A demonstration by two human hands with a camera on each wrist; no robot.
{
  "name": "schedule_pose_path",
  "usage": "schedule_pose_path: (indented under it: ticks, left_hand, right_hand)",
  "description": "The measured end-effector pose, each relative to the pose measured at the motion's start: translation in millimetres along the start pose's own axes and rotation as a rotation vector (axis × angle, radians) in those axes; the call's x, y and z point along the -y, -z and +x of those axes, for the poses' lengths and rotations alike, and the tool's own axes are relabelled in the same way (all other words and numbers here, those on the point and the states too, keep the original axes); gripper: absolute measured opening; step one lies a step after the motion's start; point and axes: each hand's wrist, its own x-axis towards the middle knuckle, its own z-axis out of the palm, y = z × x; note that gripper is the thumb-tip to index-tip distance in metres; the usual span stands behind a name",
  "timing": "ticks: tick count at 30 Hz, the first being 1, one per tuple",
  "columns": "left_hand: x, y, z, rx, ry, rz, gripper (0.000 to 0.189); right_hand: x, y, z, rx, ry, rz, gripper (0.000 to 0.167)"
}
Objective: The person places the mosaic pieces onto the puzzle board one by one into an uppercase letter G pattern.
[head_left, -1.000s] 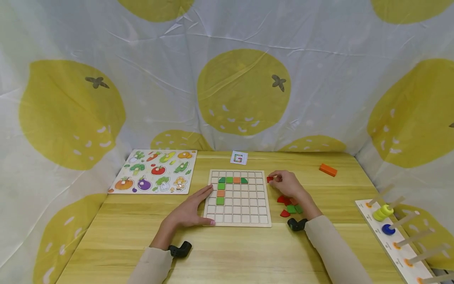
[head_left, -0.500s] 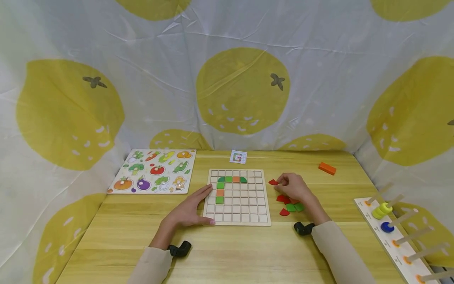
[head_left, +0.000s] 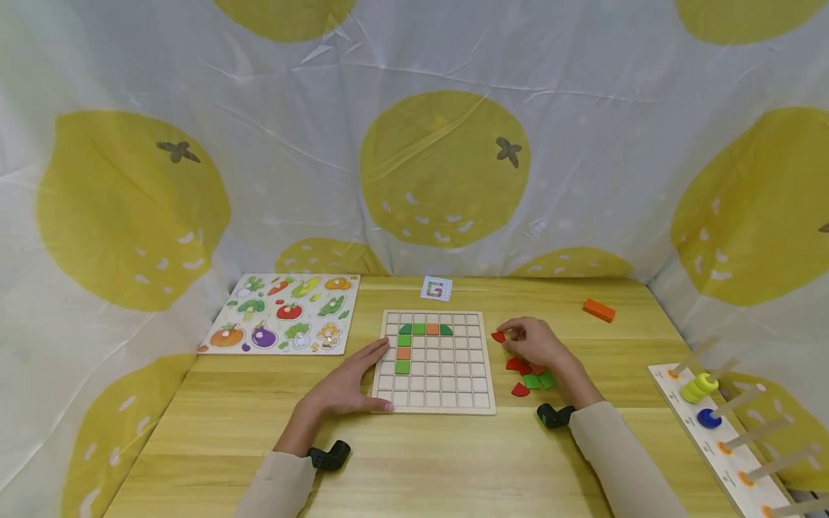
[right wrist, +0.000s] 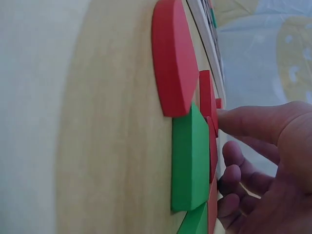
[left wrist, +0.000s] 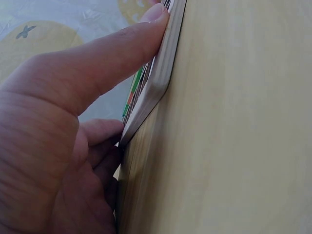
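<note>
A square wooden grid board (head_left: pixel 447 398) lies in the middle of the table. Green and orange tiles (head_left: pixel 403 353) fill several of its upper-left cells, with dark green quarter-round pieces (head_left: pixel 445 329) among them. My left hand (head_left: pixel 343 383) rests at the board's left side, its fingers at the left edge and its thumb on the near-left corner. Right of the board, my right hand (head_left: pixel 532 340) pinches a red wedge-shaped block (head_left: pixel 497 337) between thumb and finger. Just nearer lie loose red blocks (head_left: pixel 520 390) and green blocks (head_left: pixel 547 379), seen large in the right wrist view.
A small card with a coloured G pattern (head_left: pixel 437 288) lies behind the board. At the left is a vegetable puzzle board (head_left: pixel 337 338). An orange block (head_left: pixel 599 310) lies at the back right, and a pegged stacking board (head_left: pixel 696 432) with rings runs along the right side.
My right hand has drawn back rightward from the board's edge with the red block, which has turned in the fingers. The left hand stays in place.
</note>
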Motion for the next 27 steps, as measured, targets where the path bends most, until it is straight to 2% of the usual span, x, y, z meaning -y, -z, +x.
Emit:
schedule_pose_path:
  ticks: [13, 27]
  left_hand:
    - [-1.0, 0.5, 1.6, 0.0, -0.009, 0.012, 0.119]
    - [-2.0, -0.5, 0.4, 0.0, -0.009, 0.02, 0.117]
  right_hand:
    - [0, 1, -6.4, -0.037, -0.035, 0.017, 0.024]
    - [7, -7, -25.6, -0.093, 0.024, 0.024, 0.023]
